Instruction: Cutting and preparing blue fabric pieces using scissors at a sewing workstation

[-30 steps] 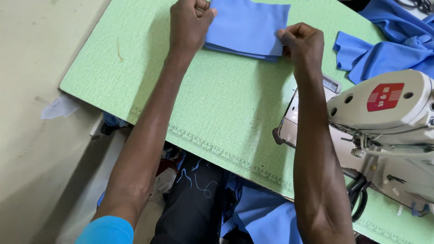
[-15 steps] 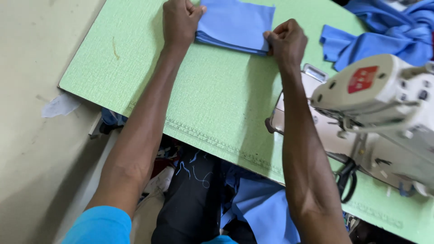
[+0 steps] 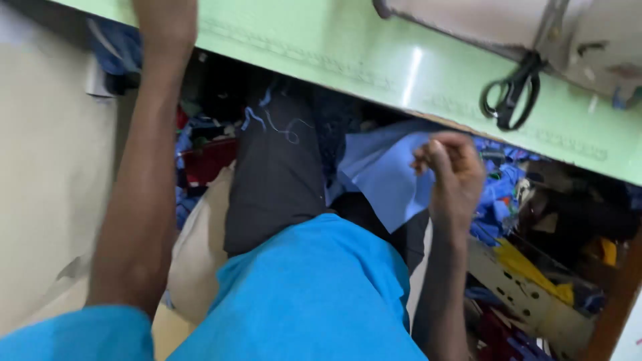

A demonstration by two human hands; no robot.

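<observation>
View tipped down below the edge of the green tabletop [image 3: 401, 73], which crosses the top of the frame.

Containers: a red bin-like shape [image 3: 207, 160] shows at centre left under the tabletop; its contents are too dark and blurred to tell. At lower right a pale perforated panel [image 3: 528, 301] sits among a heap of blue and yellow fabric scraps [image 3: 528, 267]; whether it is part of a crate cannot be told.

Hidden or cut off: the left hand is out of frame, only the left forearm [image 3: 144, 180] shows, running from lower left up past the tabletop edge at upper left. Its grip cannot be told. The sewing machine [image 3: 521, 27] at upper right is cut by the frame edge. Black scissors [image 3: 509, 97] lie at the tabletop's front edge below it.

Hand pose: the right hand [image 3: 451, 170], centre right below the tabletop, is curled with fingers pinching the corner of a blue fabric piece [image 3: 388, 177]. The fabric hangs over the lap, just beside the dark trouser leg [image 3: 274, 174]. A bright blue shirt [image 3: 307, 294] fills the bottom centre.
</observation>
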